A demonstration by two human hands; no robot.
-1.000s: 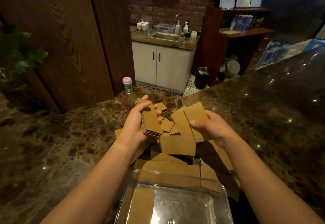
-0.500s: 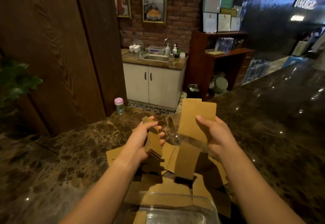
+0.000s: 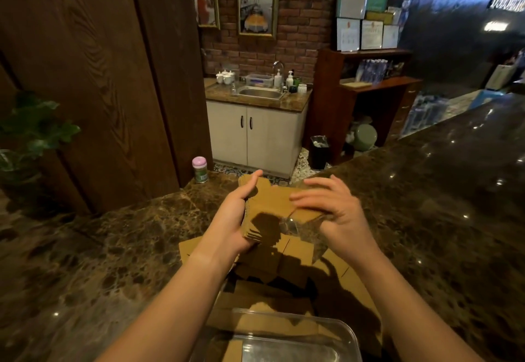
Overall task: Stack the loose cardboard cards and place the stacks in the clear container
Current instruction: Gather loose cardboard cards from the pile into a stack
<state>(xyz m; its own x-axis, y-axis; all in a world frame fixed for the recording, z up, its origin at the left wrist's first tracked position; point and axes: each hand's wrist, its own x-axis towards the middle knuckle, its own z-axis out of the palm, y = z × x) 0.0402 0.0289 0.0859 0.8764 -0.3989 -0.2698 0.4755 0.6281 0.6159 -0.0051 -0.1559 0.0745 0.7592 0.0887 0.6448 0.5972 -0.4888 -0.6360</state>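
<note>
Stack of cardboard cards [image 3: 265,205] held above the marble counter [image 3: 113,248], gripped along its 9 o'clock edge by the left hand [image 3: 235,219]. Right hand [image 3: 326,205] lies on top from 3 o'clock, fingers extended flat. Loose cards [image 3: 298,256] litter the counter beneath. Clear container [image 3: 335,330] sits at 6 o'clock, one card inside. Pink-lidded jar [image 3: 199,169] stands at 11 o'clock.

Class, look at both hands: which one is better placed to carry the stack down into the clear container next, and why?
Probably the left hand: it grips the stack of brown cardboard cards from the side, while the right hand only lays fingers on top. The clear plastic container sits just below.
</note>
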